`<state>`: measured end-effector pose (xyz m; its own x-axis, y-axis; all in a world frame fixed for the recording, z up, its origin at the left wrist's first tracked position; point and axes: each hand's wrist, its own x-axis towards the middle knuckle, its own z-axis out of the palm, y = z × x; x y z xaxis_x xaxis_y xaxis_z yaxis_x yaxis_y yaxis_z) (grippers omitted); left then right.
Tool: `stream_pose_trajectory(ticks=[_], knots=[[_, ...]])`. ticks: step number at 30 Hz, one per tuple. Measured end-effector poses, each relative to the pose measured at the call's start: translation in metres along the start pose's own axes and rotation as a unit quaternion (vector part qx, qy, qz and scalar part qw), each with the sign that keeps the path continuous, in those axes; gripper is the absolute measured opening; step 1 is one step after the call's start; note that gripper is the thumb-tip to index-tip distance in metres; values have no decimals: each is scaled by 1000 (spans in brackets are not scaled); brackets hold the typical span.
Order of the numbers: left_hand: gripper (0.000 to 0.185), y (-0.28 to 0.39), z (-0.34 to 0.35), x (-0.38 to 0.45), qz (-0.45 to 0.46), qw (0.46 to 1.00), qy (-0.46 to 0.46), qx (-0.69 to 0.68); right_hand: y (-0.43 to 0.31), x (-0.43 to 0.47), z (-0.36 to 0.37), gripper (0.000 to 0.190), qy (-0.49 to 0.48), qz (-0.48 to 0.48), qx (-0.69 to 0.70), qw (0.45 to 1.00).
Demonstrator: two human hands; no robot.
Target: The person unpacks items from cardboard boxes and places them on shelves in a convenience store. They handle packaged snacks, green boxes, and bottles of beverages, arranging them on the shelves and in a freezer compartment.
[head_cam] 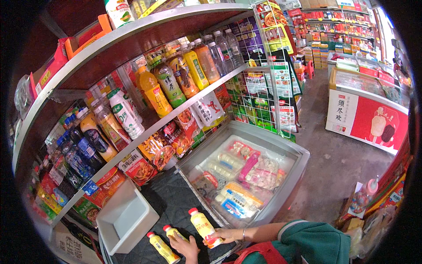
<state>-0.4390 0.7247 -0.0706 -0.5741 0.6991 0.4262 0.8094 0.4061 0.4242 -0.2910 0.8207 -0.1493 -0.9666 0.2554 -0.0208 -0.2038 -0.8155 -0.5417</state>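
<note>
Three yellow drink bottles with red caps lie on a dark quilted cover at the bottom middle. The right-hand bottle (201, 224) has my right hand (224, 235) closed around its lower part. Over the middle bottle (171, 231) rests my left hand (185, 246), its fingers spread across the bottle's side; whether it grips is hard to tell. The left-hand bottle (161, 247) lies just beside my left hand, tilted the same way. An empty grey plastic bin (150, 214) stands to the left of the bottles on the same cover.
A chest freezer (301, 155) with packed frozen food under its glass adjoins the cover. Above, a metal-edged shelf (184, 107) holds rows of drink bottles, with seasoning packets hanging below. A wire rack (273, 99) stands behind. An ice-cream freezer (366, 115) is across the aisle.
</note>
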Motion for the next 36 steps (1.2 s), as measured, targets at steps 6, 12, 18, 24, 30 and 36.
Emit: stream_pose_trajectory(ticks=[6, 12, 18, 24, 30, 36], knots=[[92, -20, 11, -1, -32, 998, 14, -54, -6, -2, 4, 48, 5, 28, 28, 999], [100, -43, 11, -2, -45, 996, -32, -69, -5, -2, 5, 42, -14, 6, 25, 1000], [98, -42, 13, -5, -36, 998, -7, -47, -5, 1, -1, 44, 0, 33, 47, 998], [95, -40, 8, -8, -21, 996, 10, -86, -6, 0, -1, 44, -14, 32, 40, 999], [96, -37, 6, -8, -31, 994, 14, -101, -4, -3, -2, 46, -10, 5, 26, 1000], [95, -33, 3, -7, -50, 994, 7, -94, -1, -8, 6, 43, -29, -88, -160, 983]])
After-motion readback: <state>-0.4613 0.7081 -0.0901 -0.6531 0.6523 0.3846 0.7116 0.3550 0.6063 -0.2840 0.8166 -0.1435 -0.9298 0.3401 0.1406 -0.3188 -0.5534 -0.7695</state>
